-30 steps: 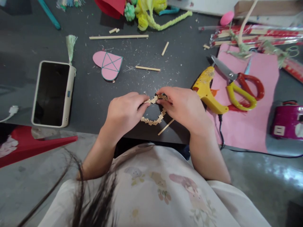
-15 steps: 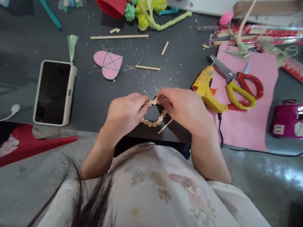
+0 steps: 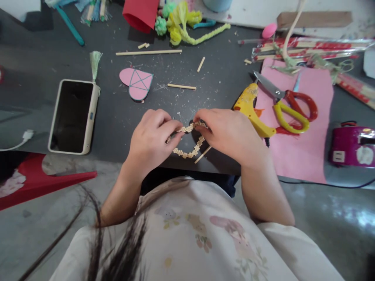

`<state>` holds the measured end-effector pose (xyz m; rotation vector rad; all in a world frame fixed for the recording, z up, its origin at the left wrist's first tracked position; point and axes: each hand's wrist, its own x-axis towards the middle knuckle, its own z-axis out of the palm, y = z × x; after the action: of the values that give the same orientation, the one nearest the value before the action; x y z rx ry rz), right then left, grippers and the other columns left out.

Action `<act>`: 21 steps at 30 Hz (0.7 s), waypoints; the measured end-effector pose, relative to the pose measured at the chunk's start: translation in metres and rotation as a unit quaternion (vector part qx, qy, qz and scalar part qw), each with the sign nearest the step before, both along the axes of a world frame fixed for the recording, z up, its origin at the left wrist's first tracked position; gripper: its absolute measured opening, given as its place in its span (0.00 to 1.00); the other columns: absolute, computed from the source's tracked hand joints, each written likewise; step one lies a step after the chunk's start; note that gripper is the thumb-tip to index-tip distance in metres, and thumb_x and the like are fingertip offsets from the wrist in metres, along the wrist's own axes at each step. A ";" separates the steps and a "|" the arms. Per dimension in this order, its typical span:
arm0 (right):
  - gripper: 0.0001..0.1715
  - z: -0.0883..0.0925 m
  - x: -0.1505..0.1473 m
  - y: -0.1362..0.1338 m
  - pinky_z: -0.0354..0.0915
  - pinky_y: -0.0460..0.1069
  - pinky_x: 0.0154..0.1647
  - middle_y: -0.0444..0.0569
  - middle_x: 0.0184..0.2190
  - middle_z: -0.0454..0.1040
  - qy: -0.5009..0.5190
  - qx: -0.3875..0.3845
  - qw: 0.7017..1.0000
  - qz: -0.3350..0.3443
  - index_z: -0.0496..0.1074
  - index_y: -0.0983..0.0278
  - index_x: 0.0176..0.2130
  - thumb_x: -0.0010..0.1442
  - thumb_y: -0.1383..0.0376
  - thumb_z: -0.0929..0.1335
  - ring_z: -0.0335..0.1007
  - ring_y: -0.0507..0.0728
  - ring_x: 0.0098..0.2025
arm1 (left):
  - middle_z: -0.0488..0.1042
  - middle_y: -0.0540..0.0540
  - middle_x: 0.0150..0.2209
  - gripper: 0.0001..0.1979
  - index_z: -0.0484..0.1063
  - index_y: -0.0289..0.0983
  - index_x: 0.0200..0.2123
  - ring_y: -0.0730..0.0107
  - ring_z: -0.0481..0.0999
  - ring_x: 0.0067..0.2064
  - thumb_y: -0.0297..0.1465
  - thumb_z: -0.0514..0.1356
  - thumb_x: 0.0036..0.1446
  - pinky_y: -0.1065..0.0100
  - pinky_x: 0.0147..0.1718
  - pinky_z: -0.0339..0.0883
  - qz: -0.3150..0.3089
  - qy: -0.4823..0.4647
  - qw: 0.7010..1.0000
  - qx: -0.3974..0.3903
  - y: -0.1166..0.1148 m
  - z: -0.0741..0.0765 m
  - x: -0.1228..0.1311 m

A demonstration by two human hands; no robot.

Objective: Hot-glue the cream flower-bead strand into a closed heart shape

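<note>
Between my hands is a ring-shaped chain of small pale wooden pieces point(image 3: 185, 154), held just over the dark table near its front edge. My left hand point(image 3: 154, 138) pinches the chain's upper left part between thumb and fingers. On the upper right part, my right hand point(image 3: 228, 132) pinches it the same way. The lower curve of the chain shows below the fingertips; parts at the sides are hidden by my hands. A thin wooden stick point(image 3: 203, 155) lies beside the chain, close to my right hand.
Right of my hand lie a yellow glue gun point(image 3: 251, 109) and scissors point(image 3: 288, 103) on pink sheet point(image 3: 304, 156). A phone point(image 3: 73, 117) is at left. Beyond my hands are a pink heart cutout point(image 3: 137, 84), cut sticks point(image 3: 181, 86) and yellow fuzzy wire point(image 3: 187, 31).
The left fingers have shifted slightly left along the chain, and more of its upper part shows between my hands. Both hands keep their pinch. The camera view has moved a little.
</note>
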<state>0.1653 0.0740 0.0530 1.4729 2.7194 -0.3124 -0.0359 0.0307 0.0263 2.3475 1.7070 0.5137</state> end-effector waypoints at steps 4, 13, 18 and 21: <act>0.10 0.004 0.001 -0.002 0.50 0.51 0.30 0.49 0.35 0.80 0.003 0.018 1.000 0.002 0.72 0.61 0.44 0.67 0.64 0.62 0.74 0.57 0.34 | 0.77 0.44 0.44 0.14 0.77 0.41 0.47 0.60 0.73 0.47 0.41 0.60 0.63 0.59 0.52 0.64 0.036 -0.043 0.998 -0.022 0.001 0.000 -0.004; 0.09 0.012 0.006 -0.014 0.48 0.50 0.28 0.46 0.31 0.78 0.040 0.047 0.998 0.012 0.72 0.62 0.43 0.66 0.64 0.63 0.72 0.56 0.31 | 0.80 0.51 0.36 0.06 0.79 0.42 0.38 0.68 0.74 0.40 0.35 0.63 0.59 0.67 0.42 0.66 0.055 -0.137 0.985 -0.087 0.001 0.007 -0.005; 0.09 0.010 0.006 -0.009 0.50 0.49 0.29 0.46 0.31 0.78 0.067 0.020 0.998 0.002 0.73 0.62 0.43 0.64 0.64 0.65 0.70 0.55 0.31 | 0.80 0.52 0.33 0.08 0.79 0.41 0.38 0.73 0.75 0.33 0.35 0.65 0.55 0.71 0.35 0.66 0.099 -0.229 0.955 -0.160 0.003 0.002 -0.003; 0.09 0.004 0.007 -0.001 0.50 0.49 0.30 0.46 0.33 0.77 0.088 -0.009 0.996 -0.005 0.73 0.62 0.43 0.63 0.64 0.66 0.67 0.53 0.29 | 0.79 0.52 0.31 0.07 0.79 0.40 0.38 0.75 0.73 0.30 0.35 0.65 0.56 0.72 0.33 0.66 0.100 -0.245 0.949 -0.173 0.007 -0.002 -0.003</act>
<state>0.1727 0.0728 0.0569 1.5221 2.8345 -0.4874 -0.0386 0.0376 0.0244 1.6429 1.6362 0.6943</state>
